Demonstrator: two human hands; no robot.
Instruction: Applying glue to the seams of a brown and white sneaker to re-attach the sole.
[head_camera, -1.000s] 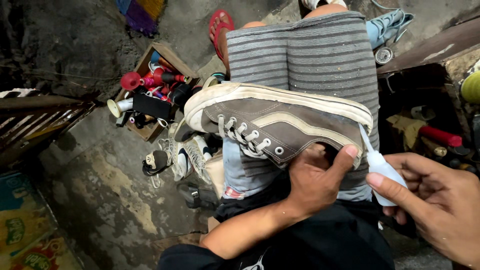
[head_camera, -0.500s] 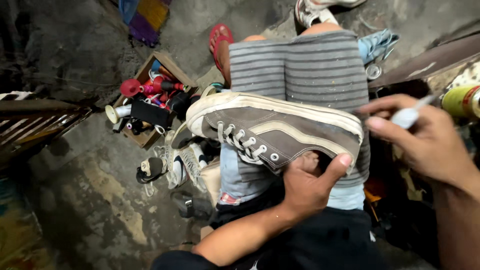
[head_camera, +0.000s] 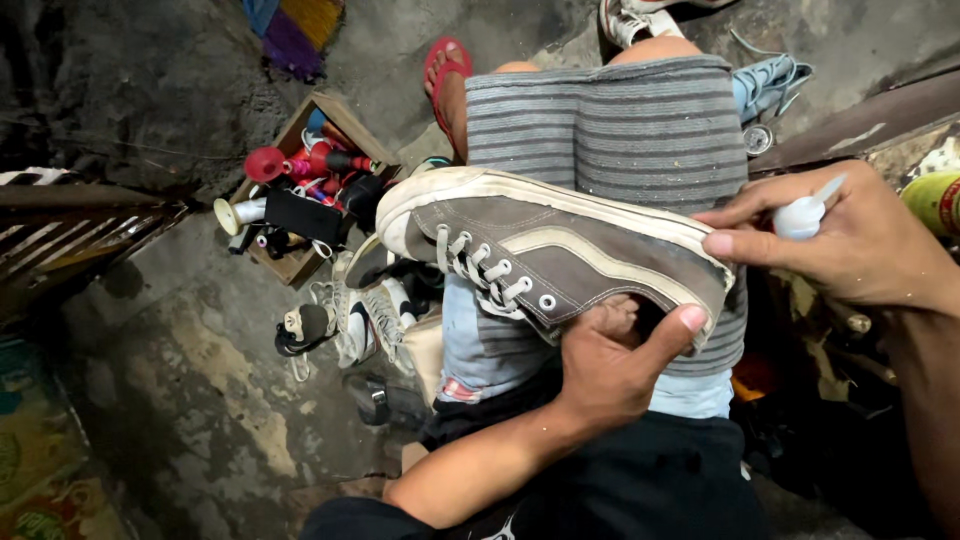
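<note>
Grey striped shorts (head_camera: 610, 130); red sandal (head_camera: 445, 75); bare forearms

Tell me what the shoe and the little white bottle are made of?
The grey sneaker, held by the left hand, looks like matte suede or canvas: soft and dull, with a pale side stripe. Its white sole edge looks like rubber, smooth and scuffed. The small white bottle in the right hand seems to be plastic, slightly translucent, with a pointed nozzle.

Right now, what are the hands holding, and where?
The left hand grips the grey shoe at its heel opening. The right hand pinches a small white bottle by its body.
</note>
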